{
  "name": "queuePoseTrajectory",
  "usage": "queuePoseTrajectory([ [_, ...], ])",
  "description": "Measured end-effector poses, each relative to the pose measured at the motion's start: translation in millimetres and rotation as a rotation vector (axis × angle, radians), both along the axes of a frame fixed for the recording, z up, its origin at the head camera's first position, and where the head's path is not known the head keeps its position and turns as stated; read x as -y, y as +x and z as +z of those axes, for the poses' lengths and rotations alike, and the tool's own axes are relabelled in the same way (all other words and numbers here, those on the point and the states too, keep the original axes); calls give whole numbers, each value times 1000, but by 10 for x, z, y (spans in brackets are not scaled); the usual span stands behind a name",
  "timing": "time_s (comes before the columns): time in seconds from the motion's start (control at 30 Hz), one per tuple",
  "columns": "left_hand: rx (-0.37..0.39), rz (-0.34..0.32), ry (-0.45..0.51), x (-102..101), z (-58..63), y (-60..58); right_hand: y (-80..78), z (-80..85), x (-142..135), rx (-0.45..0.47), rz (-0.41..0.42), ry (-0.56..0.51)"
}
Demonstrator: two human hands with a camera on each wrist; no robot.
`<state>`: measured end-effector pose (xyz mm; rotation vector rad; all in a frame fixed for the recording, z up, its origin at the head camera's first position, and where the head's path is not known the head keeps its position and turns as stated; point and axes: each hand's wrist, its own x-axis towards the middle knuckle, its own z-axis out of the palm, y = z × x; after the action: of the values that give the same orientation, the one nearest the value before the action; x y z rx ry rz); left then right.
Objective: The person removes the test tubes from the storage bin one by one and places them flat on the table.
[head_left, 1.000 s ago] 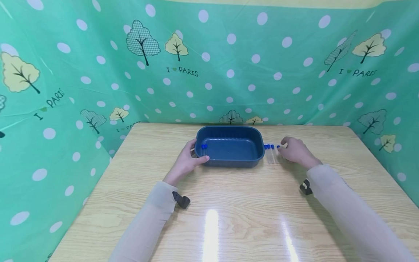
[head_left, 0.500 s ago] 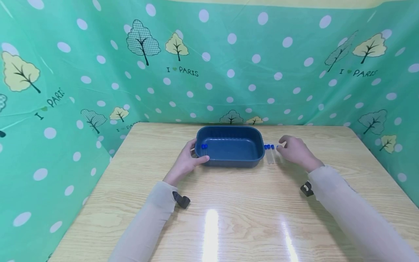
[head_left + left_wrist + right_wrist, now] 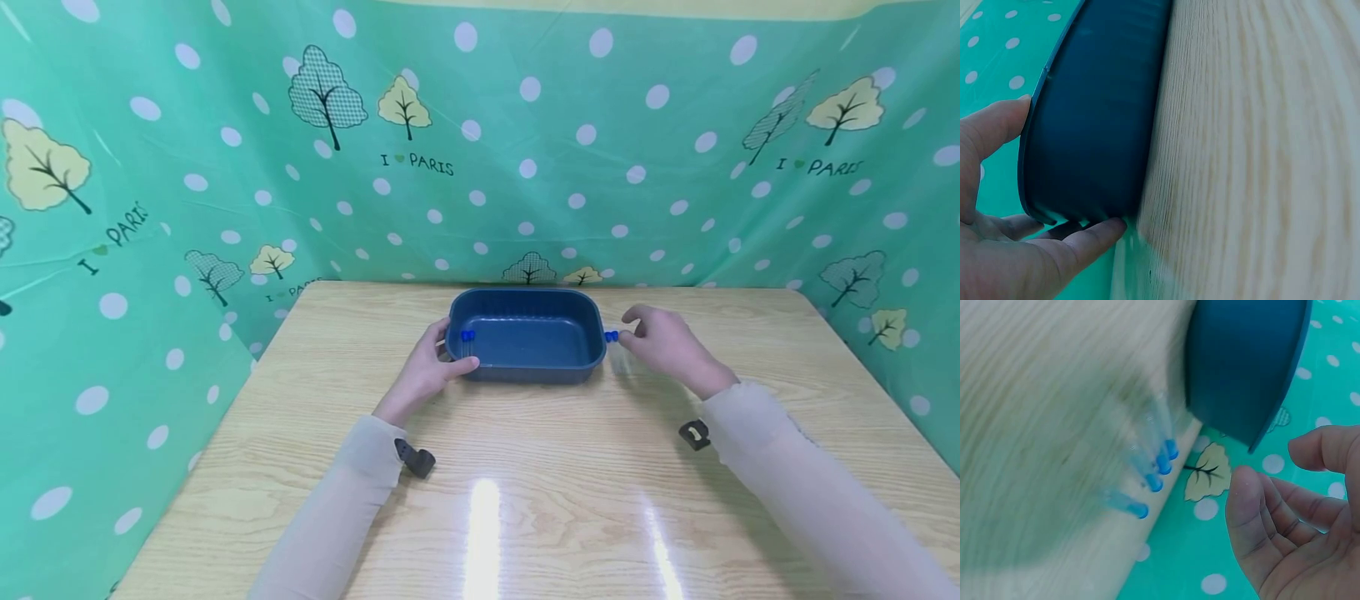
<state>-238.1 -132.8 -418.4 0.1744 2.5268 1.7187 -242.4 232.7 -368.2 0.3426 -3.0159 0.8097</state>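
A dark blue plastic basin [image 3: 536,375] stands on the table. My left hand [image 3: 429,364] grips its left end, thumb over the front rim and fingers along the outer wall; in the left wrist view that wall [image 3: 1094,119] fills the space beside the fingers. Two clear tubes with blue caps [image 3: 468,336] lie inside at the left. Just right of the basin, several similar blue-capped tubes [image 3: 1143,472] lie side by side. My right hand [image 3: 663,343] hovers over them, hiding some in the head view. Its thumb and fingers are apart and hold nothing in the right wrist view.
The wooden table [image 3: 555,458] runs to a green polka-dot cloth [image 3: 525,200] hanging behind and at both sides. Each sleeve carries a black wrist mount [image 3: 415,458]. Light reflections [image 3: 483,533] streak the table's near part.
My right hand has shifted left over the row of tubes, closer to the basin, covering more of them. The left hand and the basin have stayed in place.
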Motion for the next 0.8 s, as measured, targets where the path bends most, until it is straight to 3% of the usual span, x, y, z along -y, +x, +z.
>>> queuePoseTrajectory([
  [0.8, 2, 13, -23, -11, 18, 30, -37, 66, 479, -45, 61, -25],
])
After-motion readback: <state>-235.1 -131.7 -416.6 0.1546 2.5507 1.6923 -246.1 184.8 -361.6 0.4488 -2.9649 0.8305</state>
